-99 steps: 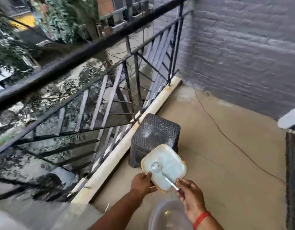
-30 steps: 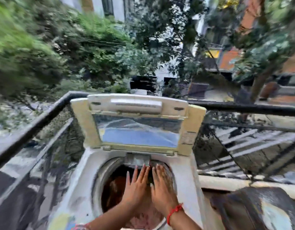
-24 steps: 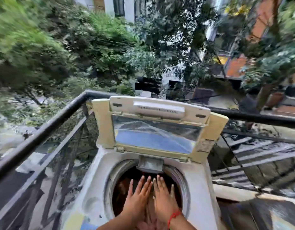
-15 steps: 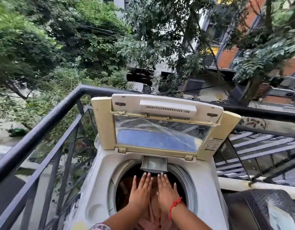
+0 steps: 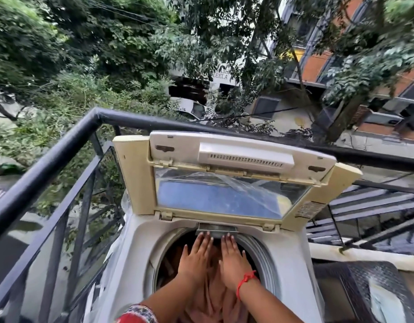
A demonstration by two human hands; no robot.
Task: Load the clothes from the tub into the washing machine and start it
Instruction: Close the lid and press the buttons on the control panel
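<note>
Two bare forearms, one red thread, one patterned sleeve.

The person's arms were bare from the lower edge of the view up to the fingers, both hands without gloves or rings that I could see. The right hand point(image 5: 231, 261) had a thin red thread bracelet point(image 5: 245, 282) tied round the wrist, with a small knot or loose end sticking up on its upper side. The left hand point(image 5: 194, 258) had nothing at the wrist. Low down on the left arm the edge of a short sleeve point(image 5: 137, 314) showed, red cloth with a band of small white and dark printed pattern along its hem. The fingernails looked short and pale.
</note>
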